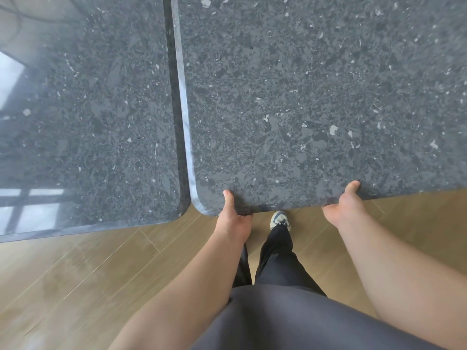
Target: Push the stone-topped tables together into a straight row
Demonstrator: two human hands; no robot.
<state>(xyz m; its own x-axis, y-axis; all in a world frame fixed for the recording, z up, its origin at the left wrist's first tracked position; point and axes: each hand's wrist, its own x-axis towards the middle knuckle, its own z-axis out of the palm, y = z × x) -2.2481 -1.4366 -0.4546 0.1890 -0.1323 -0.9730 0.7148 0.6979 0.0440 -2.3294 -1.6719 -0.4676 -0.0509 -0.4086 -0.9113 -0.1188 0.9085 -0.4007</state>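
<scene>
Two dark speckled stone-topped tables fill the upper view. The right table point(316, 97) lies directly in front of me, and the left table point(83, 117) sits beside it. Only a narrow dark seam runs between their side edges. The left table's near edge reaches further toward me than the right table's. My left hand point(233, 218) grips the right table's near edge close to its rounded left corner, thumb on top and fingers hidden underneath. My right hand point(346, 205) grips the same edge further right in the same way.
A light wooden plank floor point(101, 274) spreads below the tables. My dark trousers and one pale shoe point(280, 219) stand just under the right table's near edge, between my arms. Window light reflects off the left tabletop.
</scene>
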